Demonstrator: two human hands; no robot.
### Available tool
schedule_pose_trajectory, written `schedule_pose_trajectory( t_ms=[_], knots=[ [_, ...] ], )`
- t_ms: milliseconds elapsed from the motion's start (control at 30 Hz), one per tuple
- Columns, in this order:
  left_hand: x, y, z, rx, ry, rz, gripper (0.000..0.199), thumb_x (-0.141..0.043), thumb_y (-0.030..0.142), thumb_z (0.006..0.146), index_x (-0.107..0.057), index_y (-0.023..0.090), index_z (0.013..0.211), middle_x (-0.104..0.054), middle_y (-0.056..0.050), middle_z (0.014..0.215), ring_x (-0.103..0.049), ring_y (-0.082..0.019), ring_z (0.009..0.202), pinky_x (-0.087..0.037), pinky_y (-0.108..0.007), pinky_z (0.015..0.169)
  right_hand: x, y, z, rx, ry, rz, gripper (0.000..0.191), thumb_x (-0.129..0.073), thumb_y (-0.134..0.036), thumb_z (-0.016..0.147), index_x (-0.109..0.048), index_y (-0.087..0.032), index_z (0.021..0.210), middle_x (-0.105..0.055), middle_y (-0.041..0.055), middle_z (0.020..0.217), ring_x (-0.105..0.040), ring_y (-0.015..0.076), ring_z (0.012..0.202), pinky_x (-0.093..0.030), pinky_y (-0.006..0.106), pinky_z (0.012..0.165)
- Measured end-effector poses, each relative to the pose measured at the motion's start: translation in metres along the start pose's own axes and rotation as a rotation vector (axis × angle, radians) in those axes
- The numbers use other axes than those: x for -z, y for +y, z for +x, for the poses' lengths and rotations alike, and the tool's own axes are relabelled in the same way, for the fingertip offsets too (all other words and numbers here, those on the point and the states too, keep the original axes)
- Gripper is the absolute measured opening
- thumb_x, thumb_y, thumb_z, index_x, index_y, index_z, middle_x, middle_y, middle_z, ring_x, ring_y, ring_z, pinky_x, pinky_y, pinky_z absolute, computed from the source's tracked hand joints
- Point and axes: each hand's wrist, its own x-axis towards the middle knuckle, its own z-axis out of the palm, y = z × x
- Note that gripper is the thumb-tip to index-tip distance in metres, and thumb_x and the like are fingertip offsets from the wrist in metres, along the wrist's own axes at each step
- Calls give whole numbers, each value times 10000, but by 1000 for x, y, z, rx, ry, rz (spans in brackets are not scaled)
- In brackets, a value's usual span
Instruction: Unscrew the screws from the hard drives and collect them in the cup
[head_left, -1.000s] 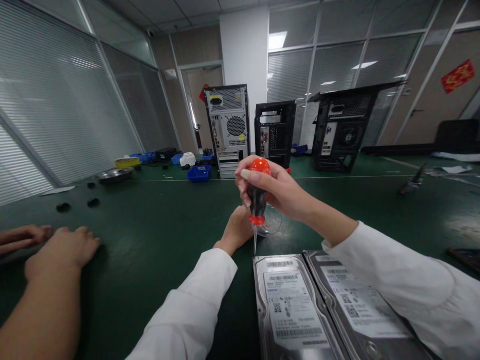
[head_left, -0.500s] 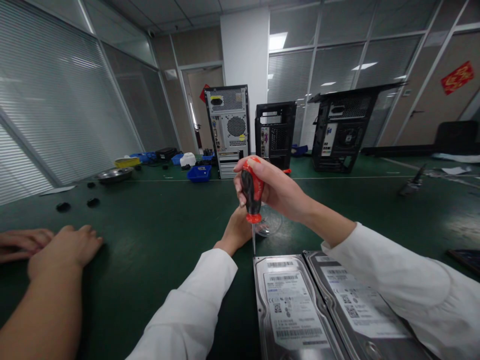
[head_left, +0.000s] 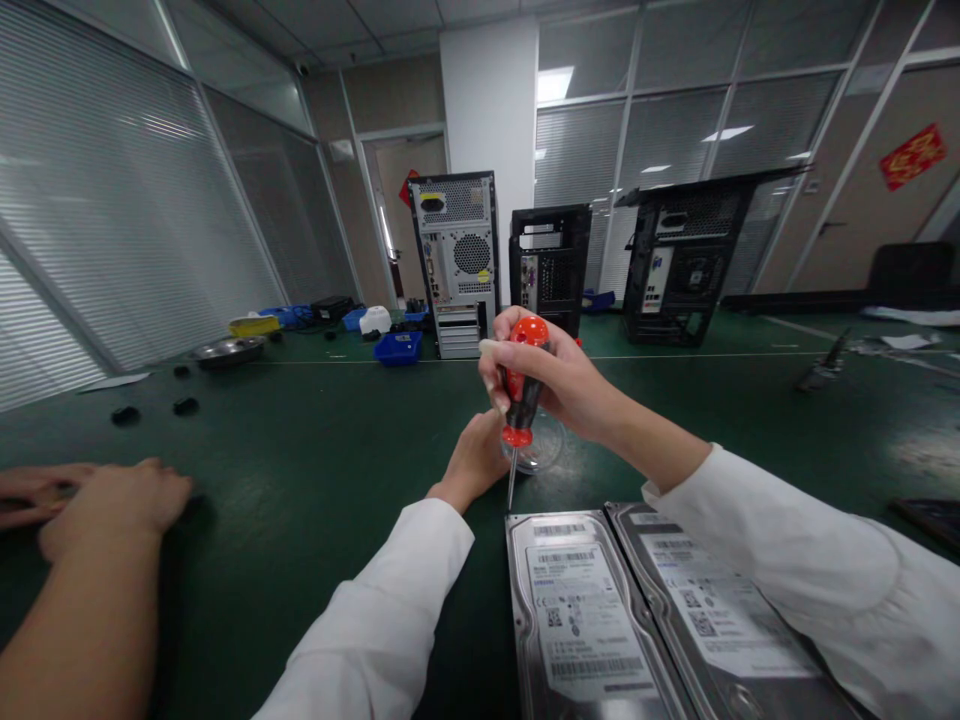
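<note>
In the head view, my right hand (head_left: 559, 375) is wrapped round the red and black handle of a screwdriver (head_left: 523, 400). Its thin shaft points down, with the tip at the far left corner of a silver hard drive (head_left: 585, 620). Beside that drive on the right lies a second hard drive (head_left: 697, 590), partly under my right sleeve. My left hand (head_left: 474, 455) rests on the table behind the screwdriver, next to a clear round dish (head_left: 546, 448); its fingertips are hidden, so I cannot tell whether it holds the dish.
Another person's hands (head_left: 112, 510) rest on the green table at the left. Several computer cases, among them a silver tower (head_left: 461, 260), stand along the back. Blue trays (head_left: 399, 348), a metal bowl (head_left: 231, 350) and small black pieces (head_left: 126, 415) lie to the left.
My right hand has turned round the handle and the screwdriver now leans to the right at its top. The other person's hands have shifted slightly left.
</note>
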Motion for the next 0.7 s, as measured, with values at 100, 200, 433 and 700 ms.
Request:
schedule_pose_trajectory(
  t_ms=[100,200,433,700],
  knots=[
    [0,0,0,8,-14,0,231,-710,169,829,-556,140,999,-616,-87,1045,-611,-262,951,-501,-374,820,0,-1,0,-6,-7,4,305,-702,-330,854,-432,-194,900,-614,-60,680,-577,67,526,-483,179,524],
    [0,0,1,6,-20,16,217,-707,178,834,-554,141,984,-619,-89,1047,-613,-269,944,-499,-379,817,0,-1,0,0,-22,18,287,-689,-315,867,-432,-191,891,-610,-60,673,-573,62,521,-479,177,530],
    [-2,-2,0,14,7,22,232,-688,155,836,-548,138,1021,-623,-86,1047,-619,-257,934,-508,-374,828,1,1,0,-5,-40,18,233,-652,-280,889,-436,-192,894,-611,-58,689,-583,71,539,-472,187,524],
    [-2,1,2,18,-74,78,247,-701,242,852,-565,133,1027,-626,-103,1035,-611,-273,985,-509,-373,862,-8,-3,-1,-74,75,33,268,-656,-305,856,-410,-203,878,-578,-63,625,-525,75,473,-439,184,482]
  ],
)
